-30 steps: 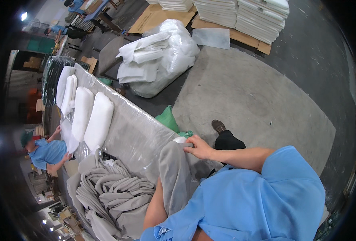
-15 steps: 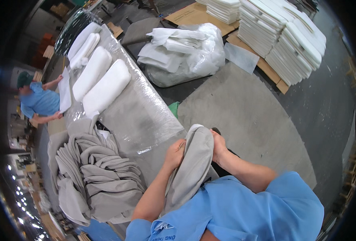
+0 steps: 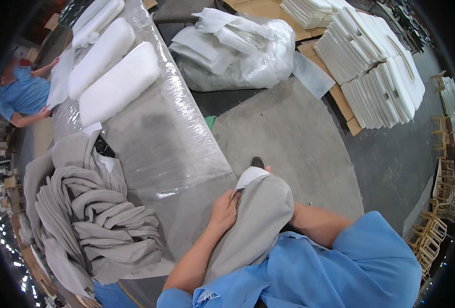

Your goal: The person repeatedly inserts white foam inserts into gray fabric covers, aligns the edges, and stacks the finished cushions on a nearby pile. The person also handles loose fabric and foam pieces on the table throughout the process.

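Observation:
A grey fabric cushion cover [image 3: 261, 215] with a white padded end [image 3: 252, 177] showing at its far opening stands close against my body. My left hand [image 3: 224, 211] is closed on the cover's left edge near that opening, thumb and fingers pinching the fabric. My right hand [image 3: 268, 170] is round the far right side of the cover; only a fingertip shows past it, and the rest is hidden behind the fabric. On the table to the left lies a heap of folded grey covers [image 3: 104, 215], nearest to my left forearm.
The plastic-wrapped table [image 3: 160, 138] carries white pads [image 3: 119, 84]. Across it a co-worker in blue [image 3: 27, 92] holds a white sheet [image 3: 60, 77]. Beyond are a clear bag of white sheets [image 3: 238, 56] and stacked white pads [image 3: 376, 77] on cardboard. Wooden chair frames [image 3: 433, 231] stand right.
The cover has turned and its white end shows more. My right hand has slipped behind it, while the left still grips its edge. The table appears shifted left and up in the view.

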A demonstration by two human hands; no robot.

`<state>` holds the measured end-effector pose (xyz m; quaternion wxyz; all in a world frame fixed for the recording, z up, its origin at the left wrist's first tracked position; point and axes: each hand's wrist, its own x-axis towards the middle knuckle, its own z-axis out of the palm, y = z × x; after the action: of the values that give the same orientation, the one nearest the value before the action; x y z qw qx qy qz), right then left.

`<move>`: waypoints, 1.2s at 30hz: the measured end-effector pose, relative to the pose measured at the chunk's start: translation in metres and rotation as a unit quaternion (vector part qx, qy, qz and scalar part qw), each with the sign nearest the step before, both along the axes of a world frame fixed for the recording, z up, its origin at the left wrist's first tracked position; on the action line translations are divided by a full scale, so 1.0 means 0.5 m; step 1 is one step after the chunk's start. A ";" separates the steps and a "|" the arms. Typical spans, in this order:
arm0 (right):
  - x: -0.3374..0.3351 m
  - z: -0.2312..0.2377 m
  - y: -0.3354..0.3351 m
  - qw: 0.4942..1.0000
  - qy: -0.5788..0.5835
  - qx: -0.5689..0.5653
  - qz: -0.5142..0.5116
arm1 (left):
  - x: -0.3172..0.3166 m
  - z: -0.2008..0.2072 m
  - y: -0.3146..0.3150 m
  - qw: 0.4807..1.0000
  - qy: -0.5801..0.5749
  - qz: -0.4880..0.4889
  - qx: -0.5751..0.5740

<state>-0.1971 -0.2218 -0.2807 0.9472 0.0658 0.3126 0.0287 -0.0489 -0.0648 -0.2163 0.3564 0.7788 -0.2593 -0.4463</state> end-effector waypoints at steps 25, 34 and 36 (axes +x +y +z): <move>0.089 -0.009 0.084 0.805 0.365 -0.462 -0.067 | 0.072 -0.142 0.000 0.998 -0.003 0.041 -0.051; 0.057 -0.023 0.085 0.768 0.375 -0.519 -0.020 | 0.031 -0.058 -0.060 0.996 -0.089 -0.022 0.002; 0.054 -0.043 0.096 0.760 0.375 -0.531 -0.021 | 0.026 -0.048 -0.071 0.995 -0.100 -0.027 0.005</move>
<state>-0.1701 -0.1738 -0.3022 0.6382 -0.4352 0.6064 -0.1887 -0.0361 -0.1002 -0.2404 0.3127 0.8141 -0.3121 -0.3770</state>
